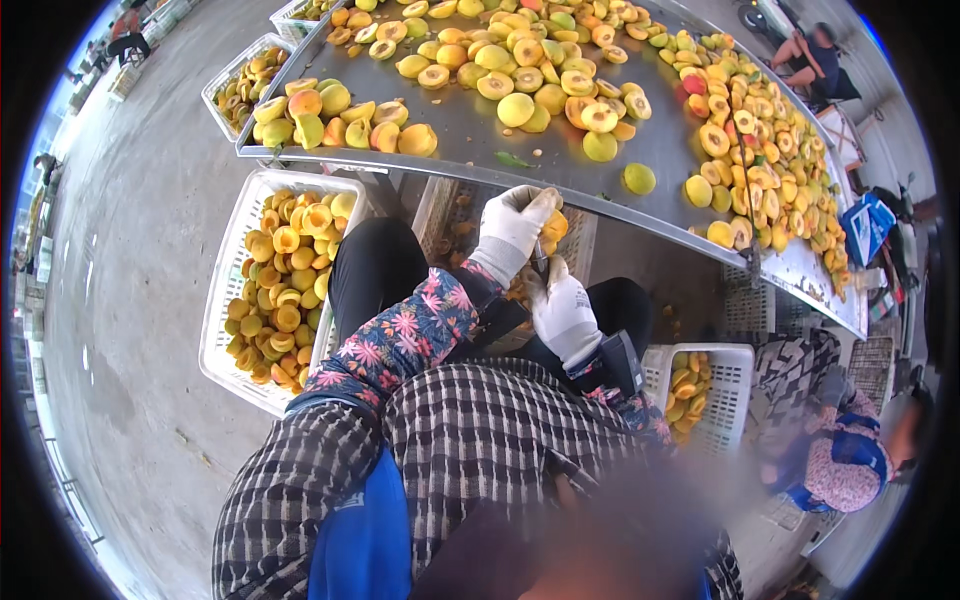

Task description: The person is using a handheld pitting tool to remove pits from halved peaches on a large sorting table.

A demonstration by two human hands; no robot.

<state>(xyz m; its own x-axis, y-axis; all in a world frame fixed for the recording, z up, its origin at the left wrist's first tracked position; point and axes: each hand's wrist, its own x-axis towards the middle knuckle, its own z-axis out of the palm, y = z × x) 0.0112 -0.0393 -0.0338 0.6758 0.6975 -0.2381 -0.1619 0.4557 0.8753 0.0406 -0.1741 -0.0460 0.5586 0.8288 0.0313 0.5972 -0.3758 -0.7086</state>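
Note:
My left hand (516,225), in a white glove with a grey cuff, pinches a yellow stone fruit (553,231) just off the table's near edge. Below it my right hand (564,313), gloved too, grips a small metal-tipped tool (539,259) that points up at the fruit. Fingers hide most of the tool, so its exact kind is unclear. Ahead, a metal-topped table (450,142) carries a heap of halved stone fruit (525,56), many with the stone still in the flesh. Under my hands sits a plastic crate (433,214), partly hidden.
A white crate of pitted halves (285,277) stands left of my knee; another white crate (724,390) is at the right. Beyond the table's left corner is a further filled crate (247,82). A co-worker (840,457) sits at right, and another person (814,64) sits past the table.

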